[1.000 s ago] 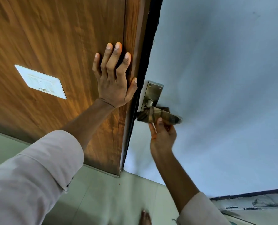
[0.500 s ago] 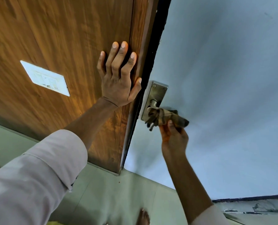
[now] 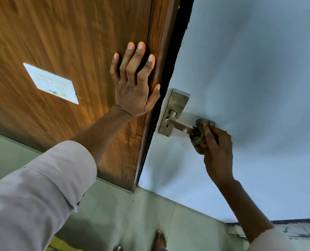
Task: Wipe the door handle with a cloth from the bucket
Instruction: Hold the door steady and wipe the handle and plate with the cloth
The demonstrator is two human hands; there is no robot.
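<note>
Now, here is what is going on, from left to right.

White plate: a white switch plate (image 3: 51, 83) is sitting on the brown wood, far from my hands.

Left hand: my left hand (image 3: 134, 84) is lying flat on the wooden panel (image 3: 69, 42) with the fingers spread out. It is holding nothing. It is staying where it was a moment ago, so I think it is just keeping me steady.

Handle: the door handle (image 3: 179, 125) is sticking out from its metal plate (image 3: 174, 113) on the pale blue door (image 3: 250, 69). Most of the bar is showing bare now. A moment ago the cloth was covering the part near the plate.

Cloth: the cloth (image 3: 198, 133) is bunched up around the far tip of the handle. It has been sliding along the bar, away from the plate.

Right hand: my right hand (image 3: 216, 149) is squeezing the cloth around the tip.

What it means: I think one full wipe along the bar is almost done. The plate may still need a rub.

Bucket: I am not seeing it here.
</note>
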